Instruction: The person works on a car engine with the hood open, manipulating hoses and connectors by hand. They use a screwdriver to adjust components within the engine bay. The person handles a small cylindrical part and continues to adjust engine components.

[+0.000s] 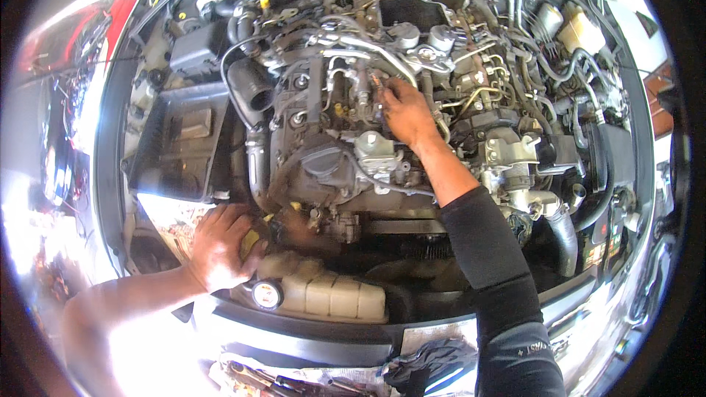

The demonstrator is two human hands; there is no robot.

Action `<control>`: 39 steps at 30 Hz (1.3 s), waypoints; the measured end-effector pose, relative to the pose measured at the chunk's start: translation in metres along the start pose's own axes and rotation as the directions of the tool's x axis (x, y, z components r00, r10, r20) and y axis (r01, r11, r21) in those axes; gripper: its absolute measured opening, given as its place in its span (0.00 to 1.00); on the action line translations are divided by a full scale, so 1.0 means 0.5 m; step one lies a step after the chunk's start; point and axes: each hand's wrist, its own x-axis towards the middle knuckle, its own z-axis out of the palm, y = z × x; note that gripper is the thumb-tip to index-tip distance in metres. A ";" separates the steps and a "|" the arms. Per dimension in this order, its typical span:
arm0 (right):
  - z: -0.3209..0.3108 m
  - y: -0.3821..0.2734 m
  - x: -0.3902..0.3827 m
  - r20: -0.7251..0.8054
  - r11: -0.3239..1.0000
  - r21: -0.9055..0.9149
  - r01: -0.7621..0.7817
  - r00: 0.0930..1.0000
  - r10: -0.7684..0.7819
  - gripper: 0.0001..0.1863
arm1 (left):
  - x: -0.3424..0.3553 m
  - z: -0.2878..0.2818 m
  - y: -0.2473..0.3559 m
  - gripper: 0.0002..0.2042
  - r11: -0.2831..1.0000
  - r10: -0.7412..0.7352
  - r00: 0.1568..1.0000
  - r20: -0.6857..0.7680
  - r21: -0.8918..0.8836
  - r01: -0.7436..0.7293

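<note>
My right hand (407, 114) reaches from a black sleeve into the middle of the engine (323, 169). Its fingers are bent together beside the metal pipes and slim upright parts; whatever is between the fingertips is too small and hidden to name. At the front left, my left hand (224, 246), on a bare forearm, curls beside a yellowish thing (251, 241) that is mostly covered by the fingers. A brownish smear of motion shows just right of it. Close below lies a cream plastic tank (323, 294) with a round cap (267, 295).
An open black box (184, 140) and a wide black hose end (251, 84) are at the left. A whitish reservoir (582, 33) stands at the far right. Several tools (250, 376) and a dark cloth (430, 366) lie along the near edge.
</note>
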 end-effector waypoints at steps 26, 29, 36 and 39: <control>-0.007 -0.260 0.115 0.533 0.336 -0.790 0.513 0.845 -0.037 0.17 | -0.033 0.046 -0.044 0.16 0.965 -0.084 0.957 -0.278 -0.264 0.008; -0.001 -0.265 0.117 0.539 0.316 -0.785 0.533 0.839 -0.079 0.15 | -0.033 0.049 -0.047 0.17 0.956 -0.096 0.955 -0.282 -0.293 0.010; 0.001 -0.261 0.115 0.520 0.322 -0.782 0.534 0.843 -0.136 0.14 | -0.034 0.051 -0.047 0.15 0.941 -0.132 0.944 -0.303 -0.338 0.023; 0.005 -0.228 0.102 0.420 0.451 -0.785 0.425 0.900 -0.116 0.14 | -0.035 0.054 -0.049 0.16 0.941 -0.124 0.941 -0.314 -0.340 0.011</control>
